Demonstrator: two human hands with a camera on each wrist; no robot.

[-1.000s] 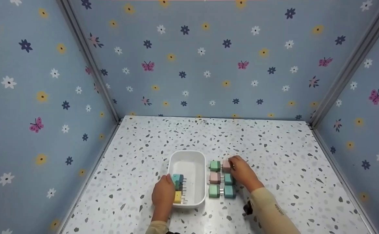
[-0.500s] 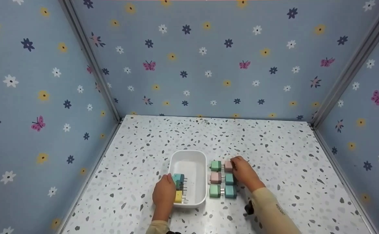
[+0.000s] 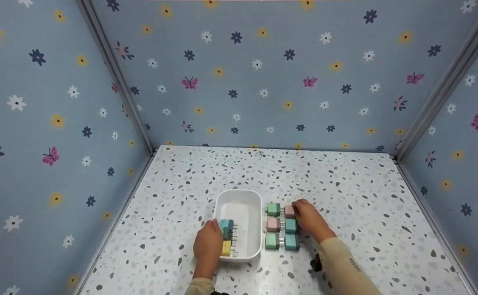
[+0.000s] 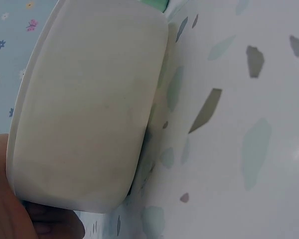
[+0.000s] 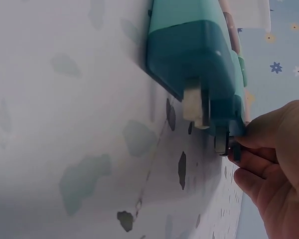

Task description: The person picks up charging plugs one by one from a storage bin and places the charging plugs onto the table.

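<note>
My left hand (image 3: 208,246) grips the left wall of a white plastic bin (image 3: 255,200); in the left wrist view the bin's outer wall (image 4: 89,109) fills much of the picture. Teal (image 3: 225,225) and yellow (image 3: 226,248) charger plugs lie in the bin beside that hand, prongs pointing right. To the bin's right, several plugs stand in two columns. My right hand (image 3: 310,219) pinches the pink plug (image 3: 289,210) at the far end of the right column. In the right wrist view, thumb and fingertips meet beyond the teal plugs (image 5: 194,55); the pink plug is mostly hidden there.
The left column holds a green plug (image 3: 273,209), a pink plug (image 3: 273,224) and another green plug (image 3: 272,241). Nearer me in the right column are two teal plugs, the closest one (image 3: 291,241) in front. Flowered panels (image 3: 263,82) enclose the speckled table (image 3: 345,184).
My right hand and the pink plug have shifted very slightly right, widening the gap to the green plug a little. The left hand stays on the bin; the head view has drifted slightly.
</note>
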